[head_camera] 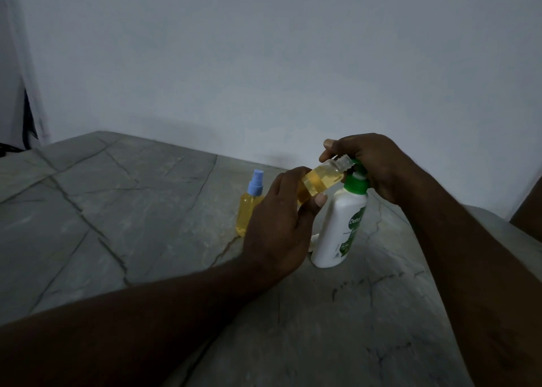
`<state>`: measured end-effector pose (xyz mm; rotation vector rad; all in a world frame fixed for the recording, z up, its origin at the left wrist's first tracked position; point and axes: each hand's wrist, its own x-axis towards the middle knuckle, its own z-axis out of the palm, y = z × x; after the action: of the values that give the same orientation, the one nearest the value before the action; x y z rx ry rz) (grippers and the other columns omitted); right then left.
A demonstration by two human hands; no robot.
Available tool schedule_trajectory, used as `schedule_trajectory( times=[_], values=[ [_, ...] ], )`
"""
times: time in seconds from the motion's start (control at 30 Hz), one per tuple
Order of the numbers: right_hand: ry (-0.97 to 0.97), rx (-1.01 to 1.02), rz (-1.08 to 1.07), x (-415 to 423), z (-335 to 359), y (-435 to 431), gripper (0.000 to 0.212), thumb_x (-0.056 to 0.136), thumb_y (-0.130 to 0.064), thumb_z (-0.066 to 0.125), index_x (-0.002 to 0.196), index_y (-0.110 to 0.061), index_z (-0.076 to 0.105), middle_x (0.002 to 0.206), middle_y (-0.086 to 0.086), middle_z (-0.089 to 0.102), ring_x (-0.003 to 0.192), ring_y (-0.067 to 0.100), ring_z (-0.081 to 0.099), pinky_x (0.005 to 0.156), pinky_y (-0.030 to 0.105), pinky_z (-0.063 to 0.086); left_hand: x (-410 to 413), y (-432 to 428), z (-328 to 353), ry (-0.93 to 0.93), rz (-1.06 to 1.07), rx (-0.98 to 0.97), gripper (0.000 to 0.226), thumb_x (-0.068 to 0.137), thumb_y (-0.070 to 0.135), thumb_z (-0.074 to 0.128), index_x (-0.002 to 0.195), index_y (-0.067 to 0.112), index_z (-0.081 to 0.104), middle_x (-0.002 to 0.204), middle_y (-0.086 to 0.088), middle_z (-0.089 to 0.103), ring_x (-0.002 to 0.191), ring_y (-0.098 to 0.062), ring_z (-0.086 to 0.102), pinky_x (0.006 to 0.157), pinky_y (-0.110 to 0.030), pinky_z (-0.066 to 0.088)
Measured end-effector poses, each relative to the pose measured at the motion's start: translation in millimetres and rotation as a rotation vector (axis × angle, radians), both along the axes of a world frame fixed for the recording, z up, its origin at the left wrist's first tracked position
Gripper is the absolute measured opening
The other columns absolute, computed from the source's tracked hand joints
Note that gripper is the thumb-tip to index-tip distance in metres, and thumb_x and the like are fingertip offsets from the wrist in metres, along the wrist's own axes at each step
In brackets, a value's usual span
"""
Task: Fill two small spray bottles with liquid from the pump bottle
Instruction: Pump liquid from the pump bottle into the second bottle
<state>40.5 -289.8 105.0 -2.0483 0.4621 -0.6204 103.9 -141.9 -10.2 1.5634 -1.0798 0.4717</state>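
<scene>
A white pump bottle (337, 228) with a green pump head stands on the stone counter. My right hand (372, 166) covers and grips that pump head from above. My left hand (278, 225) holds an uncapped small spray bottle (322, 180) of yellow liquid, tilted so its open clear neck points right, up against the pump's nozzle. A second small spray bottle (249, 210), yellow inside with a blue spray cap on, stands upright to the left, partly hidden by my left hand.
The grey cracked stone counter (117, 210) runs to a white wall (264, 64) close behind the bottles. A small white object (314, 240) lies at the pump bottle's left base, mostly hidden. A dark edge shows at far right.
</scene>
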Motion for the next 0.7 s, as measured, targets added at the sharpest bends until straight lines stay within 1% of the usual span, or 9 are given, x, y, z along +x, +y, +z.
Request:
schedule_trajectory(
  times=[0.07,0.17,0.23,0.3,0.4,0.47,0.53,0.6,0.7],
  values=[
    [0.007,-0.046,-0.011,-0.2,0.8,0.0,0.024,0.091,-0.022,0.062,0.075,-0.017,0.079,0.101,-0.017,0.075,0.112,0.029,0.067,0.097,0.048,0.054,0.4,-0.4,-0.6,-0.002,0.007,0.007,0.045,0.102,0.047,0.044,0.132,0.016,0.053,0.112,0.004,0.061,0.088,-0.007,0.056,0.069,-0.021,0.048],
    [-0.009,-0.073,-0.014,-0.5,3.1,-2.3,0.021,0.087,-0.02,0.061,0.077,-0.017,0.079,0.105,-0.015,0.074,0.115,0.027,0.066,0.081,0.04,0.053,0.8,-1.0,-1.3,-0.004,0.011,0.02,0.044,0.102,0.048,0.043,0.132,0.017,0.052,0.112,0.005,0.06,0.086,-0.006,0.055,0.067,-0.016,0.043],
    [-0.026,-0.079,-0.022,-0.7,4.5,-3.7,0.019,0.086,-0.017,0.061,0.079,-0.015,0.079,0.106,-0.015,0.074,0.114,0.028,0.067,0.077,0.039,0.051,0.8,-0.8,-1.3,0.0,0.009,0.025,0.044,0.102,0.048,0.043,0.132,0.017,0.052,0.112,0.005,0.059,0.085,-0.005,0.055,0.067,-0.014,0.041],
    [-0.028,-0.088,-0.023,-0.8,4.8,-4.8,0.02,0.086,-0.017,0.06,0.081,-0.015,0.079,0.105,-0.018,0.073,0.115,0.028,0.066,0.08,0.04,0.053,0.9,-0.8,-1.0,0.002,0.005,0.029,0.044,0.103,0.048,0.043,0.132,0.017,0.052,0.112,0.005,0.059,0.085,-0.005,0.054,0.067,-0.014,0.04],
    [-0.01,-0.086,-0.014,-0.4,3.6,-6.3,0.021,0.089,-0.022,0.062,0.081,-0.015,0.08,0.107,-0.013,0.075,0.118,0.03,0.064,0.098,0.05,0.053,0.3,-0.9,-0.7,-0.001,0.004,0.019,0.045,0.102,0.048,0.043,0.131,0.015,0.052,0.11,0.003,0.059,0.081,-0.006,0.053,0.065,-0.014,0.038],
    [0.016,-0.086,-0.004,0.4,2.0,-5.8,0.022,0.092,-0.023,0.062,0.082,-0.015,0.08,0.107,-0.012,0.075,0.116,0.03,0.066,0.102,0.051,0.051,0.1,-0.6,-0.9,0.0,0.003,0.016,0.045,0.102,0.048,0.042,0.131,0.016,0.052,0.11,0.004,0.059,0.081,-0.006,0.053,0.065,-0.016,0.041],
    [0.022,-0.082,0.009,0.7,1.0,-5.7,0.02,0.092,-0.026,0.065,0.082,-0.016,0.08,0.106,-0.011,0.075,0.113,0.031,0.067,0.101,0.051,0.051,0.1,-0.5,-0.9,0.005,-0.004,0.019,0.045,0.102,0.049,0.041,0.131,0.017,0.052,0.11,0.005,0.059,0.083,-0.007,0.054,0.066,-0.021,0.045],
    [0.015,-0.097,0.003,1.7,0.1,-7.4,0.021,0.09,-0.03,0.067,0.081,-0.017,0.08,0.108,-0.008,0.075,0.113,0.035,0.066,0.099,0.053,0.052,0.0,-0.7,-0.8,0.006,-0.003,0.023,0.046,0.101,0.05,0.041,0.13,0.016,0.053,0.11,0.004,0.059,0.083,-0.007,0.054,0.066,-0.02,0.044],
    [0.002,-0.112,-0.024,2.4,1.7,-9.3,0.022,0.086,-0.032,0.066,0.08,-0.018,0.081,0.108,-0.007,0.076,0.109,0.036,0.067,0.087,0.048,0.056,-0.2,-0.7,-0.2,0.007,0.004,0.029,0.046,0.101,0.049,0.041,0.13,0.016,0.052,0.11,0.004,0.059,0.081,-0.006,0.053,0.065,-0.015,0.039]
  ],
)
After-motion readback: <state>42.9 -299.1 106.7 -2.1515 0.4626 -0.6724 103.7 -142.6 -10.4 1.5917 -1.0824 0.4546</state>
